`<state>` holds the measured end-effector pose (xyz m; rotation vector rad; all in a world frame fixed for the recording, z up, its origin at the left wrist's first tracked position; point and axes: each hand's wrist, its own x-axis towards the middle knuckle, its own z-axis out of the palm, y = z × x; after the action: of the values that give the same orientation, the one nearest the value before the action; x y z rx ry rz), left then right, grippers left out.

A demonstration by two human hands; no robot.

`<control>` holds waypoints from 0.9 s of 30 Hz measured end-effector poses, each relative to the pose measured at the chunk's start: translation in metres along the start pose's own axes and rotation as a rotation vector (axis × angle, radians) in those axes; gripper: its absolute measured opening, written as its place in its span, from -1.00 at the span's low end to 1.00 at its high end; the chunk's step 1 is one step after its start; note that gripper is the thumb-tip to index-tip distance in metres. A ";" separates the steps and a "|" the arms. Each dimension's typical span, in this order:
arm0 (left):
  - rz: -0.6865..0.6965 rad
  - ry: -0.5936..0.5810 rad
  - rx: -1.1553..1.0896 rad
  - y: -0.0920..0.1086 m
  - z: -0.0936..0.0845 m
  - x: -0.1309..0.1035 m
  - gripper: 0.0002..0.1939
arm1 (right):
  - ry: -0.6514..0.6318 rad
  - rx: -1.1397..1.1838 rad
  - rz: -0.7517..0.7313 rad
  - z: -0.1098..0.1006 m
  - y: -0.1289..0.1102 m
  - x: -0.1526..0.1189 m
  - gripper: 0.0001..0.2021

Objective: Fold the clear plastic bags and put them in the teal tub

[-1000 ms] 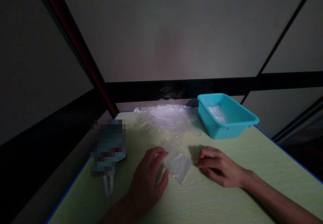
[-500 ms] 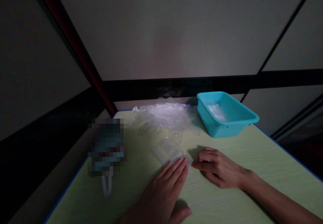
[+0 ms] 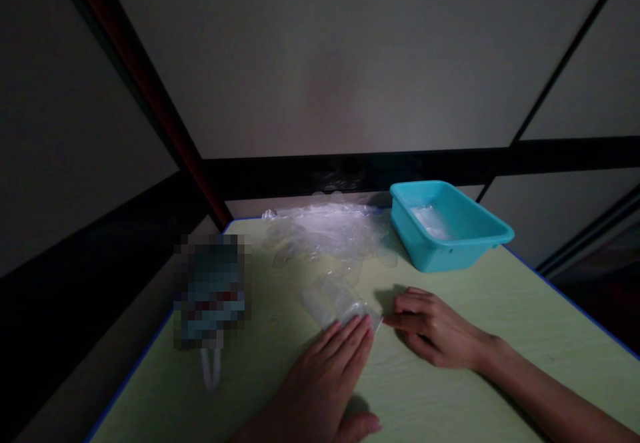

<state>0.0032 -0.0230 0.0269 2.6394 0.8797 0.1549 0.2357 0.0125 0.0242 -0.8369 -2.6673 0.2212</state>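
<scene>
My left hand (image 3: 330, 370) lies palm down with its fingers stretched out, the fingertips resting flat on a folded clear plastic glove (image 3: 327, 300). Its thumb stands apart on the table. To the right, my right hand (image 3: 433, 330) has its index finger extended so that the tip meets the glove's right corner. The other fingers of that hand are curled, with the thumb below and apart from the index finger. Part of the glove is hidden under my left fingers. Beyond it, a flattened pile of clear disposable gloves (image 3: 330, 230) spreads along the table's back edge.
A turquoise plastic basin (image 3: 450, 256) stands at the back right, with a folded clear plastic piece (image 3: 431, 222) inside. A blurred-out item with a white loop (image 3: 211, 366) lies at the left. The pale table (image 3: 525, 303) has a blue edge, and panels rise behind it.
My right hand has shifted very slightly, its index fingertip moving a little up along the glove's corner. My left hand stays pressed on the glove, nearly unmoved.
</scene>
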 end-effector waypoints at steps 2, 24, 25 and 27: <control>0.001 0.009 -0.006 0.000 0.001 0.000 -0.19 | 0.023 -0.012 0.009 0.001 0.000 0.000 -0.72; -0.011 -0.012 0.111 0.001 0.002 -0.001 -0.17 | 0.031 -0.026 -0.044 0.003 0.003 0.000 -0.68; -0.013 -0.009 0.116 0.001 0.002 -0.001 -0.16 | 0.060 -0.022 -0.057 0.004 0.004 0.000 -0.69; -0.017 -0.011 0.129 0.001 0.003 -0.002 -0.15 | 0.118 -0.009 -0.094 0.004 0.004 -0.002 -0.69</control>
<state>0.0028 -0.0254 0.0245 2.7470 0.9380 0.0816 0.2382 0.0146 0.0192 -0.7032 -2.5911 0.1327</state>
